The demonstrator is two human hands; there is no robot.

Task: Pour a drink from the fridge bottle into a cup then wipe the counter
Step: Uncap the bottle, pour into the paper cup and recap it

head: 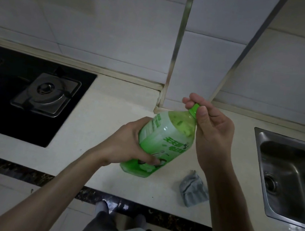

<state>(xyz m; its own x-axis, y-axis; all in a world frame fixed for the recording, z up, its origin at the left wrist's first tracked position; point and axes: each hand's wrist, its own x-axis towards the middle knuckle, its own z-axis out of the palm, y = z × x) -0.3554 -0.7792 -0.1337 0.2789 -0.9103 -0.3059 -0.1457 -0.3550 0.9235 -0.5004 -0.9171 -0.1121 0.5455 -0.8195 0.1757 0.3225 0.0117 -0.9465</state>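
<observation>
A green and white drink bottle [166, 138] is held tilted above the pale counter [92, 126], its neck pointing up and to the right. My left hand [126, 143] wraps around the bottle's lower body. My right hand [206, 126] pinches the green cap [194, 109] between thumb and fingers. A crumpled grey cloth [192, 190] lies on the counter below my right forearm. No cup is in view.
A black gas hob [25, 90] with a steel burner fills the left of the counter. A steel sink [292, 178] is sunk in at the right. White wall tiles and a protruding tiled column [208, 64] rise behind. The dark counter edge runs along the front.
</observation>
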